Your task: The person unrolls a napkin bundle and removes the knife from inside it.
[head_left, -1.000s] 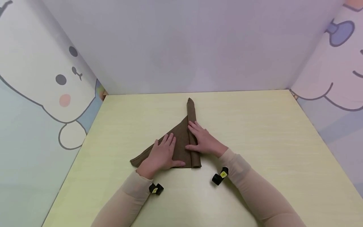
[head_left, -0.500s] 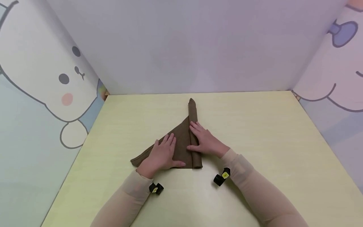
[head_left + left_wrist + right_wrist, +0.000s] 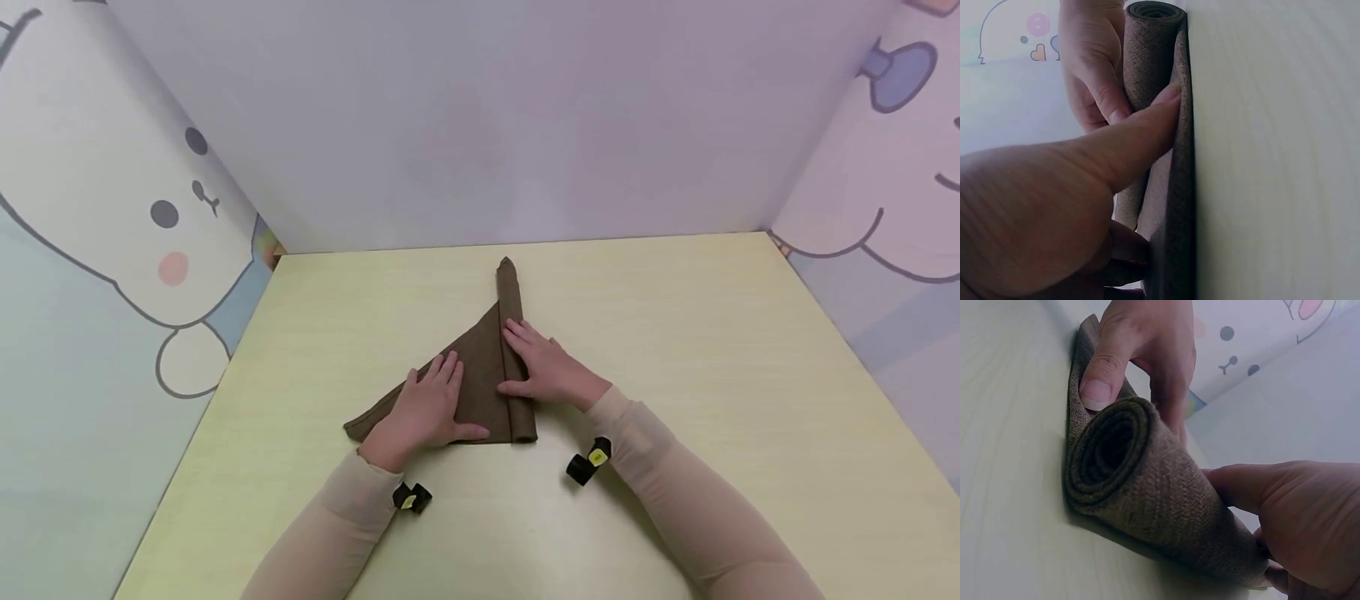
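Observation:
A brown woven cloth (image 3: 480, 358) lies on the table, partly wound into a tight roll (image 3: 508, 292) along its right side. The unrolled part tapers to a point at the lower left. My left hand (image 3: 420, 415) presses on this flat part with fingers spread, its thumb near the front edge. My right hand (image 3: 553, 371) rests across the roll, fingers extended and thumb reaching to its left side. The right wrist view shows the spiral end of the roll (image 3: 1110, 450), with the left thumb (image 3: 1097, 394) on the cloth beside it.
The pale wood-grain table (image 3: 697, 333) extends around the cloth. A plain wall (image 3: 517, 125) stands at its back edge, with cartoon-printed panels (image 3: 112, 192) at both sides. A small black device (image 3: 588, 462) sits on each sleeved wrist.
The roll and my right hand have shifted very slightly to the right. My left hand stays in place on the flat cloth.

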`<state>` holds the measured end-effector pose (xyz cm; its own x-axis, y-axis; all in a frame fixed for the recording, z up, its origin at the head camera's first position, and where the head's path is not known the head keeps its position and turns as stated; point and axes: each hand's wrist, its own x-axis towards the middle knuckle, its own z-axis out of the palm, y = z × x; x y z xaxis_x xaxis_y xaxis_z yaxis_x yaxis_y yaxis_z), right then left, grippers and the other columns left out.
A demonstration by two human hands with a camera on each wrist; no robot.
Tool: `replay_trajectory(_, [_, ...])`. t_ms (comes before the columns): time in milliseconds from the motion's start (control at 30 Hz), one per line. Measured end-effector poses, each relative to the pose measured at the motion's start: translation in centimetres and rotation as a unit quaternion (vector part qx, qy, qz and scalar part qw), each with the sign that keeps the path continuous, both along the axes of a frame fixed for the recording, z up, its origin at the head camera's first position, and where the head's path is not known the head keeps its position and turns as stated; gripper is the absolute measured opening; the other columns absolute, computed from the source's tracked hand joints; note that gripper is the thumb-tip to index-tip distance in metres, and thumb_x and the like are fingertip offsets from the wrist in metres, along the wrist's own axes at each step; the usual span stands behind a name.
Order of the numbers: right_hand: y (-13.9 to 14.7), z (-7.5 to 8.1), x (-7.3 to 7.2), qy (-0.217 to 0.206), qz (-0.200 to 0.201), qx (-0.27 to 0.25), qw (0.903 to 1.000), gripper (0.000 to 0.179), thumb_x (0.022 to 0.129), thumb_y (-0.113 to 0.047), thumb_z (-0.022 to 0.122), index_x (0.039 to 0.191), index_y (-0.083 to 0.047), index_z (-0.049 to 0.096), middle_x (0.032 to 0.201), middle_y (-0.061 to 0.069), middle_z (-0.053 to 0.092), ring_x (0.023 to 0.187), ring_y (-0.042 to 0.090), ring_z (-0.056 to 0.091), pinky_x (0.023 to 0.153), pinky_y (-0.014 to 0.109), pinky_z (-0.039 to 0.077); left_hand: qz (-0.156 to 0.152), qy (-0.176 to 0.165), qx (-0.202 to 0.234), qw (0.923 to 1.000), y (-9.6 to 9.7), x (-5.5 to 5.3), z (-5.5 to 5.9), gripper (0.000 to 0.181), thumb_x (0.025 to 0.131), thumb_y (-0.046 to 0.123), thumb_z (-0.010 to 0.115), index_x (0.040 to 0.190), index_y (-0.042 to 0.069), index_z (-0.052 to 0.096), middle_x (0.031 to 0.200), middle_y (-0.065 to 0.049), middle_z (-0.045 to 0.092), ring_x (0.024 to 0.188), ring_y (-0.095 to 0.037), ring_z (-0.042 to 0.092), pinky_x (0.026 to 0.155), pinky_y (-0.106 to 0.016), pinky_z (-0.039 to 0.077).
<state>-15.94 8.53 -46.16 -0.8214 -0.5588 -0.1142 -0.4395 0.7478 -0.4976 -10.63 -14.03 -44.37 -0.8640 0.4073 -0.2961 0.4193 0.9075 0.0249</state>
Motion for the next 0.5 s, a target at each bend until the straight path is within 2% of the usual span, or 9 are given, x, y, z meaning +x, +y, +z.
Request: replay_trajectory(500, [0.26, 0.47, 0.12, -0.007, 0.003, -0.001, 1.0000, 0.093, 0.087, -0.049, 0.066, 0.153, -0.003, 0.021, 0.160, 0.010, 0.011, 0.147, 0.029, 0.008, 0.106, 0.064, 0.020, -0.004, 0.011, -0.016, 0.9998, 0.03, 0.10, 0.03, 0.114, 0.075, 0.082, 0.050, 0.151, 0.001, 0.025, 0.158, -0.015, 0.017, 0.145, -0.030, 0.016, 0.107, -0.059, 0.025])
